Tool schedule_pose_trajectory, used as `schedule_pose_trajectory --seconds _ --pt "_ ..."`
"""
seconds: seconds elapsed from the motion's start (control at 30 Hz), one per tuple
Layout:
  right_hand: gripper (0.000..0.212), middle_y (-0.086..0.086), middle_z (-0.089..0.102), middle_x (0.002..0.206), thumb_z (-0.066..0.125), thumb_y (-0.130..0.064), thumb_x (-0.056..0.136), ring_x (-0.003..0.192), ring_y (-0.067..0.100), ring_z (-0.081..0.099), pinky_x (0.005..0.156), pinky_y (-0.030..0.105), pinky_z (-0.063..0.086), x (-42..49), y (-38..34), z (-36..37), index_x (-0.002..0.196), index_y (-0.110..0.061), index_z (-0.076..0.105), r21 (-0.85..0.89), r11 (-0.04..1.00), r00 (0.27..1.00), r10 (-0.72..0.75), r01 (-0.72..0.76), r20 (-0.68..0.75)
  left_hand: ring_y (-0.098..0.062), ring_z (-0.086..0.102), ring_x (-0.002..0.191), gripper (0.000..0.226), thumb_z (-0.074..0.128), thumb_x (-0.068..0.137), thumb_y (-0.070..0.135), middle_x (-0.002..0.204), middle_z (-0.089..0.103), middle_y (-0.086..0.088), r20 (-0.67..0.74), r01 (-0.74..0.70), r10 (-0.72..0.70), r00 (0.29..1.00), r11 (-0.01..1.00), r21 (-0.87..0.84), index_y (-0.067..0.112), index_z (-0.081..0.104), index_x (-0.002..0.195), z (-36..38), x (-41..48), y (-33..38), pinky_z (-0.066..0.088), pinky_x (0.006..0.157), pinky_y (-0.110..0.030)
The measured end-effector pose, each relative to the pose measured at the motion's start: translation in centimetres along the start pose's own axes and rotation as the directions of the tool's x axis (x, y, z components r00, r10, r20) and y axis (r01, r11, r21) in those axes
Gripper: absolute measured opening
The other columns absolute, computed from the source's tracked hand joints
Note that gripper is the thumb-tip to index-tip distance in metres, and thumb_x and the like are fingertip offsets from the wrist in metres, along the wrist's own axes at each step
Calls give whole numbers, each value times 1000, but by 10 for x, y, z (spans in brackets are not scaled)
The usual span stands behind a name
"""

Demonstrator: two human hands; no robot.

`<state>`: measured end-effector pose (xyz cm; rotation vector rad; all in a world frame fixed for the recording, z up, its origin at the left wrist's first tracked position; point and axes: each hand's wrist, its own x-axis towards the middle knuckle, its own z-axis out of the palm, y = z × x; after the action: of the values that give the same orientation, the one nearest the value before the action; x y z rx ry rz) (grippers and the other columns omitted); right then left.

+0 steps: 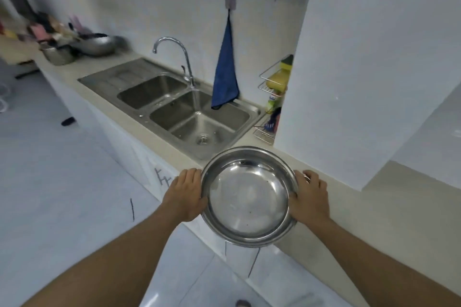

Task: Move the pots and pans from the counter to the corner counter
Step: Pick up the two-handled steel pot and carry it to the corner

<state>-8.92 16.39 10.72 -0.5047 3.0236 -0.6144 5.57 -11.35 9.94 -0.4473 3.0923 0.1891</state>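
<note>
Gripping opposite rims of the steel basin (248, 197), left hand (185, 195) and right hand (309, 198) curl around it.

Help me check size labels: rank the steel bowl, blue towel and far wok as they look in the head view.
1. steel bowl
2. blue towel
3. wok
Nearness inflates the bowl; true sizes unsure.

Left hand (185, 194) and right hand (310, 197) held out in front.
Opposite sides of a round shiny steel basin (247, 197) are gripped; both bare forearms are stretched forward, angled inward.
</note>
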Motion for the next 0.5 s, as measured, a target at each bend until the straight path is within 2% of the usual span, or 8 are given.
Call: schedule_pose_trajectory --seconds 0.27,0.5 --pt "52 10 44 141 62 -14 81 123 36 38 103 43 37 84 -135 51 132 -22 55 44 965 966 -258 257 29 -24 38 128 59 40 95 50 143 39 -4 -56 231 -231 971 973 2 17 32 143 -27 4 -122 33 113 -38" --pt "54 10 47 136 64 -9 78 123 34 39 105 43 36 156 -243 92 130 -22 57 102 925 923 -374 365 88 -23 39 124 55 39 94 46 137 42 -2 -76 387 -384 920 921 37 17 34 141 -49 27 -210 31 111 -36"
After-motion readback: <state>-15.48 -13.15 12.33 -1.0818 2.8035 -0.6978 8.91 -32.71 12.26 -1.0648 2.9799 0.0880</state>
